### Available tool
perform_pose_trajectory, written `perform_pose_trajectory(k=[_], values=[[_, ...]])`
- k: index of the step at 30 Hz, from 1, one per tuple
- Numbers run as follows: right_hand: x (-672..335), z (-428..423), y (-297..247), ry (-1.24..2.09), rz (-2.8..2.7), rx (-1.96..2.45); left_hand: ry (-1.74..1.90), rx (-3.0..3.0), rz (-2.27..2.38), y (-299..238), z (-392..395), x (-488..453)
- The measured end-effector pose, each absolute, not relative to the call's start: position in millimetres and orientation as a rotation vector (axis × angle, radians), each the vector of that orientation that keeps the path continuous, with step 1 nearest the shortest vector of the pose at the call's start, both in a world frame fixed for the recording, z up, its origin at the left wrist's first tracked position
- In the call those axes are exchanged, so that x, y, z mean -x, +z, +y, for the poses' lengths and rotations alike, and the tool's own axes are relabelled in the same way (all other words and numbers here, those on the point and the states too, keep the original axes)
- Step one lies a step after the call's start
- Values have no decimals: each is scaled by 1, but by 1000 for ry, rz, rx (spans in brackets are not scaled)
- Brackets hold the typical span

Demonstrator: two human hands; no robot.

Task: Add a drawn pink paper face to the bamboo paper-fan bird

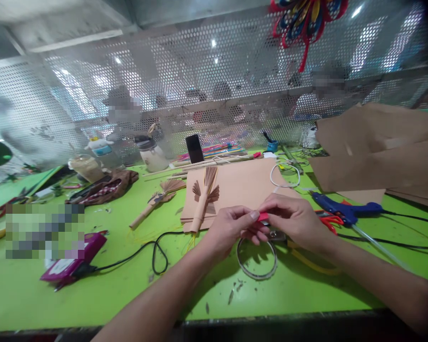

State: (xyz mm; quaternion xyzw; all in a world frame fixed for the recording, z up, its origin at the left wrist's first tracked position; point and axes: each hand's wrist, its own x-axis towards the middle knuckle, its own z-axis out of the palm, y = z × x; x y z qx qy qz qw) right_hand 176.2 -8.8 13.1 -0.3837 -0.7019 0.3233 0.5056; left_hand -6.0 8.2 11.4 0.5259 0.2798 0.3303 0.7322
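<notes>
A small red piece, maybe paper [262, 216], is pinched between the fingertips of both hands above the green table. My left hand [237, 225] closes thumb and finger on its left side. From the other side my right hand [294, 218] grips it, fingers bent. Below the hands lies a ring [257, 276], partly covered by my fingers. Just beyond them is a stack of brown paper sheets [242, 180]. On its left edge rests a rolled brown paper figure with fanned pleats [201, 204]; a similar paper figure [153, 204] lies further left.
To the right lie a blue glue gun [345, 209] with its cable and orange-handled scissors [329, 218]. Large brown paper [377, 156] rises behind them. A purple power bank [76, 259] with a black cable lies left. A phone [194, 149], sticks and a jar [151, 154] stand at the back.
</notes>
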Motion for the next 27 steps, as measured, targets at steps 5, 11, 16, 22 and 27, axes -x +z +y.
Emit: perform_pose_trajectory(k=[5,11,16,22,27], values=[[-175,-10,13,670,-1748,924,713,-1234,665,14,7,4],[-173,-11,13,729,-1740,978,687,-1309,703,13,5,3],[-175,-9,15,875,-1703,1014,675,-1300,677,12,6,3],[-176,-6,15,1047,-1590,1043,689,-1298,668,13,7,4],[-175,-7,16,1062,-1591,1042,680,-1289,658,12,8,4]])
